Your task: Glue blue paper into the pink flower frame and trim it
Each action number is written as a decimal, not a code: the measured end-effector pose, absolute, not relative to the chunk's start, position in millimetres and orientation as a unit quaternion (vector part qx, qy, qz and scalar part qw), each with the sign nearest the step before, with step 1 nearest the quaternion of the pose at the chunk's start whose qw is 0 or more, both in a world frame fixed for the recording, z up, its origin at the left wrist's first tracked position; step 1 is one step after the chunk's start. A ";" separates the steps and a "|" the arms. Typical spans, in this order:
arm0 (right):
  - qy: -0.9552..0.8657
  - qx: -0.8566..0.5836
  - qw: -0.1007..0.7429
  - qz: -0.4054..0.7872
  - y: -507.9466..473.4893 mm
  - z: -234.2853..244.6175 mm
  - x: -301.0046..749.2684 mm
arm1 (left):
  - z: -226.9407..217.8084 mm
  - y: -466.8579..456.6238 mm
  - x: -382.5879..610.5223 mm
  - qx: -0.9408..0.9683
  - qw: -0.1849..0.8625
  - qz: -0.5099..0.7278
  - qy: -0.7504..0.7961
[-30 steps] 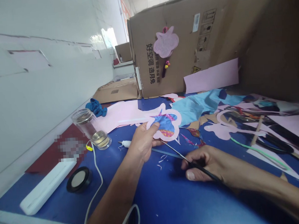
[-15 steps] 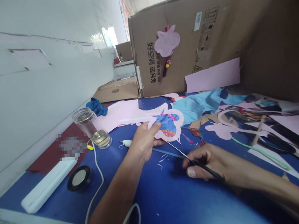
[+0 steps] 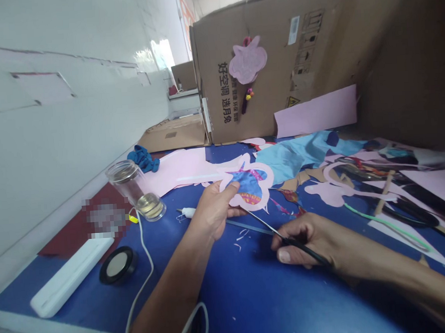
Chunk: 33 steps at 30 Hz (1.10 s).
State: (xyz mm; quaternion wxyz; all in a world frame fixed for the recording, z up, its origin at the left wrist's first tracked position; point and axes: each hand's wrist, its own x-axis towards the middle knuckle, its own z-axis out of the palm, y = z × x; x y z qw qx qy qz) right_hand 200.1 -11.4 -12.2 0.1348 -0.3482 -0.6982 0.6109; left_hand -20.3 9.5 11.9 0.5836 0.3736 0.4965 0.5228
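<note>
As viewed from my remote seat: head camera, tilted, looking down across a blue table top [image 3: 253, 298].

Left hand [image 3: 212, 212]: nearly closed, thumb and fingers pinching the cutout, lifting it slightly off the table.

Right hand [image 3: 306, 242]: fingers curled firmly around a slim black-handled tool [image 3: 306, 249], probably scissors; I cannot tell how far its blades are parted.

Cutout: a pink-and-blue paper cutout [image 3: 264, 194], lobed in outline, held above the table, between the hands and nearer the left one.

Contact: the tool's thin tips lie at the cutout's lower edge; I cannot tell whether they touch it, as the left hand partly hides the spot.

Nearby: white paper offcuts [image 3: 240, 238] on the table; a blue strip [image 3: 249, 227] just below the left hand; a glass tumbler [image 3: 149, 206] holding pale liquid, beyond the left hand.

Beyond: pale blue paper [image 3: 297, 154], a pink paper sheet [image 3: 315, 113], and a cardboard box [image 3: 241, 110] bearing a pink paper flower [image 3: 247, 59].
</note>
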 end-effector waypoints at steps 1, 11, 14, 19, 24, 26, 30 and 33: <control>-0.699 -0.349 0.135 0.610 -11.1 -12.7 200.4 | 11.5 9.6 -20.6 0.374 0.583 0.523 0.497; -0.704 -0.343 0.139 0.606 -9.4 -16.5 201.9 | 10.2 10.3 -21.2 0.379 0.579 0.523 0.498; -0.706 -0.350 0.135 0.601 -10.4 -13.6 200.6 | 10.6 9.9 -21.5 0.377 0.582 0.523 0.496; -0.704 -0.350 0.134 0.603 -11.4 -11.2 200.6 | 10.8 9.6 -21.1 0.377 0.581 0.521 0.499; -0.708 -0.350 0.129 0.600 -11.1 -12.3 201.0 | 11.4 9.5 -20.2 0.372 0.581 0.521 0.503; -0.713 -0.348 0.127 0.596 -11.0 -13.1 200.6 | 11.7 9.8 -20.3 0.368 0.582 0.527 0.498; -0.714 -0.353 0.130 0.591 -11.3 -15.8 200.0 | 13.0 10.7 -20.9 0.351 0.583 0.551 0.482; -0.714 -0.355 0.134 0.588 -11.8 -17.7 200.2 | 14.4 11.5 -21.5 0.333 0.580 0.577 0.469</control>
